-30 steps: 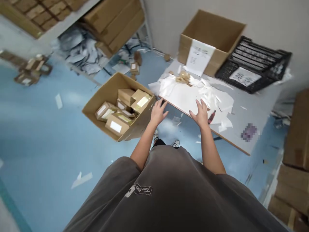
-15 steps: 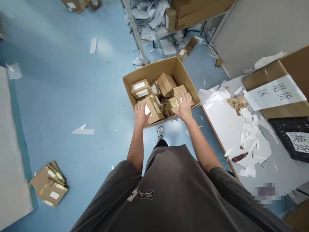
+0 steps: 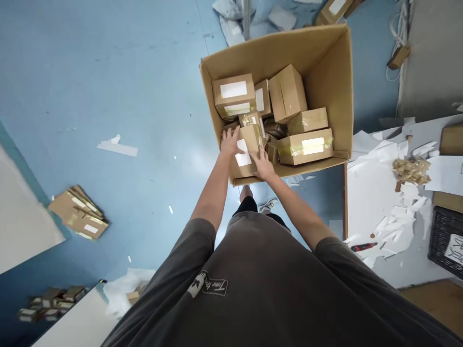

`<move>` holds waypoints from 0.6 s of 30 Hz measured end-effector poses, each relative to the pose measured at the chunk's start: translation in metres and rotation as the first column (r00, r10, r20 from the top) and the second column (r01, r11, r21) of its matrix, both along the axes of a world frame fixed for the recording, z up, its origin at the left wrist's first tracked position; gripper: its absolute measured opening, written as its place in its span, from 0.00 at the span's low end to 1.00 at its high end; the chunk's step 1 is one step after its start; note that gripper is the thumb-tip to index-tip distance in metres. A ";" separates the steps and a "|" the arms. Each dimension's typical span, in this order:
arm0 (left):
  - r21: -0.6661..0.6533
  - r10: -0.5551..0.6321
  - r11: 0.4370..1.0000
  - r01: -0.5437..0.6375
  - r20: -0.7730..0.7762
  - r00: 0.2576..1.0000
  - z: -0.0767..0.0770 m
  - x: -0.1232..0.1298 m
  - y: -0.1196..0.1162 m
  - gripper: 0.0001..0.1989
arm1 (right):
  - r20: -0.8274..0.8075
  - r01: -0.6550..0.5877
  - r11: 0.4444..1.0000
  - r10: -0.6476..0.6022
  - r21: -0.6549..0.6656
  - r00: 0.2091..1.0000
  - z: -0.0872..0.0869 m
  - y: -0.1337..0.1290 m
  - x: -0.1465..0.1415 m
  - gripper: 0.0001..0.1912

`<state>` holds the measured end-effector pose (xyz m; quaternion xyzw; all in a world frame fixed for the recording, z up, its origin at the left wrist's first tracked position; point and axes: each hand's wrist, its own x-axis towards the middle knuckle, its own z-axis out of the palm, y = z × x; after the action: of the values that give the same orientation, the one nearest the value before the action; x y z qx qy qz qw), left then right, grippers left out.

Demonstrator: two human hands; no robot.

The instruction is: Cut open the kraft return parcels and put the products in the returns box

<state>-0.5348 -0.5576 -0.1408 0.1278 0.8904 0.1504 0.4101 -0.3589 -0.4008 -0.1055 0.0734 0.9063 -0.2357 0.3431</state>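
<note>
A large open carton (image 3: 304, 43) stands in front of me, with several smaller cardboard boxes inside. Both my hands are on one labelled cardboard box (image 3: 251, 137) in its near left corner. My left hand (image 3: 231, 143) grips its left side, thumb across the white label. From the right, my right hand (image 3: 263, 163) clasps the opposite side with its fingers along the edge. Beside it lie a taped box (image 3: 285, 152) to the right and a labelled box (image 3: 233, 92) beyond. What lies beneath the gripped box is hidden.
To the right is a white table (image 3: 365, 193) with paper scraps, a red-and-black cutter (image 3: 363, 247) and a black crate (image 3: 446, 236). Flattened cardboard (image 3: 81, 214) lies on the blue floor at left. Several small boxes (image 3: 54, 301) are at lower left.
My right hand has left the taped box at right and moved left onto the box my left hand touches. The large carton now appears nearer and bigger in view.
</note>
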 end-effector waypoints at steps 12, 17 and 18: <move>0.060 0.057 0.997 -0.054 -0.052 0.997 -0.002 0.019 0.018 0.73 | 0.157 0.040 0.994 -0.055 0.098 0.986 -0.006 0.013 0.027 0.70; 0.033 0.150 0.988 -0.150 0.015 0.989 -0.006 0.008 0.015 0.76 | 0.204 0.018 0.995 -0.038 0.100 0.978 -0.009 0.009 0.016 0.76; 0.036 0.163 0.986 -0.164 0.040 0.986 -0.008 0.002 0.012 0.77 | 0.210 -0.007 0.995 -0.013 0.095 0.978 -0.011 0.007 0.011 0.77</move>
<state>-0.5327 -0.5455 -0.1486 0.0595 0.8871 0.2033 0.4101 -0.3480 -0.3934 -0.1160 0.1155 0.8751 -0.1836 0.4327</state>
